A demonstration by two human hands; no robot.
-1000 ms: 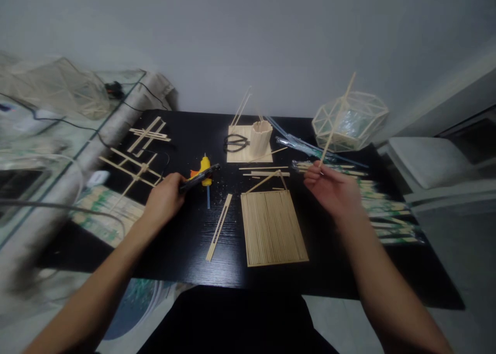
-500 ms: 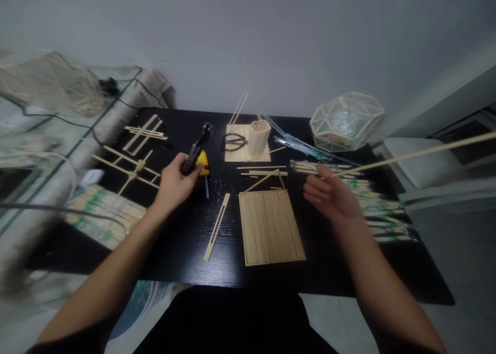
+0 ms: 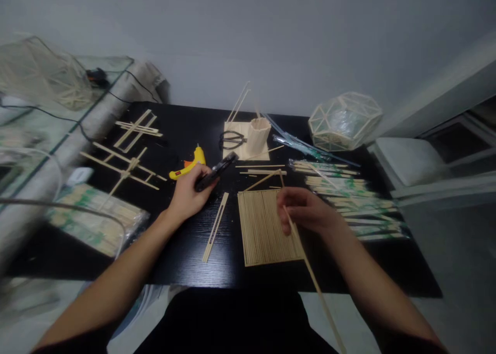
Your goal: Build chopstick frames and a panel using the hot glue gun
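My left hand [image 3: 190, 193] is closed around a black pliers-like hand tool [image 3: 217, 172], whose exact kind is blurred. Just behind that hand lies a yellow glue gun [image 3: 190, 164] on the table. A long thin wooden stick [image 3: 310, 266] is pinched in my right hand [image 3: 304, 209] and slants down toward my body. The right hand hovers over the right side of a flat panel of wooden sticks [image 3: 263, 230], hiding part of it. Thin sticks form a peaked frame [image 3: 265, 180] at the panel's far edge. Between the hands lies a narrow slotted stick piece [image 3: 215, 227].
Behind the panel, a stick cup [image 3: 258, 137] and black scissors [image 3: 232, 140] rest on a wooden base [image 3: 236, 155]. Stick frames [image 3: 134, 168] lie left. Bagged sticks [image 3: 356, 204] and a polyhedral frame [image 3: 344, 121] are right. A cable [image 3: 77, 204] crosses the left side.
My left hand has moved right and nearer with the black tool, uncovering the glue gun. My right hand came inward over the panel, and its stick swung from pointing right to pointing down toward me.
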